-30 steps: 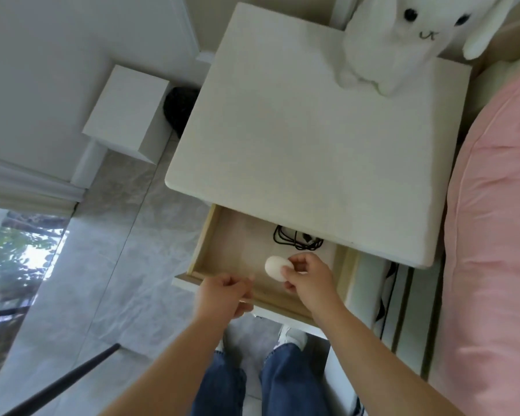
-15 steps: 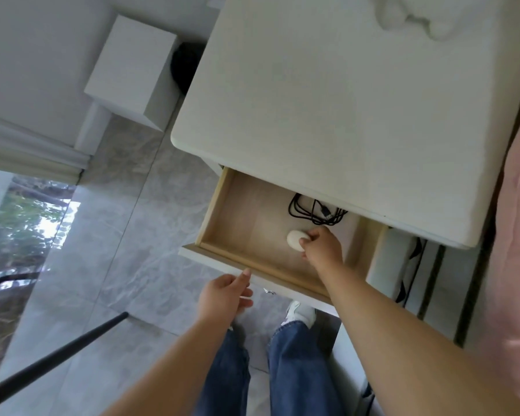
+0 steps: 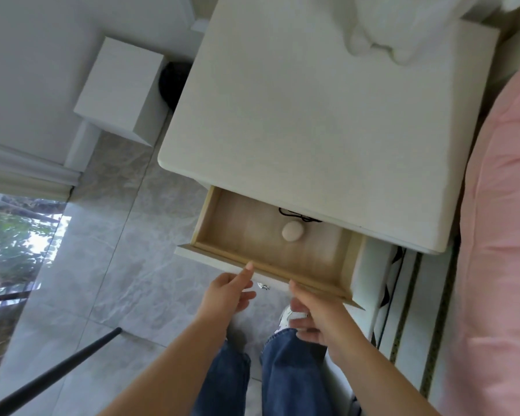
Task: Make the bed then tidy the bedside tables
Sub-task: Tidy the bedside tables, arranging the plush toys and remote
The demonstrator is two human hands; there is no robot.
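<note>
The cream bedside table (image 3: pixel 327 115) stands below me with its wooden drawer (image 3: pixel 243 235) pulled out. A small white egg-shaped object (image 3: pixel 293 231) lies loose on the drawer floor, next to a black cable (image 3: pixel 297 216) partly hidden under the tabletop. My left hand (image 3: pixel 227 292) is at the drawer's front edge, one fingertip touching the rim, holding nothing. My right hand (image 3: pixel 315 313) hovers just in front of the drawer front, fingers loosely apart and empty. A white plush rabbit (image 3: pixel 382 28) sits at the table's far edge, cut off by the frame.
The pink bedding (image 3: pixel 505 235) runs along the right side. A white box (image 3: pixel 120 88) and a dark round object (image 3: pixel 173 82) sit on the grey tiled floor to the table's left. A black pole (image 3: pixel 51 373) slants across the lower left.
My right hand has let go of the white egg-shaped object in the drawer and drawn back to the drawer front. My left hand stays at the front edge.
</note>
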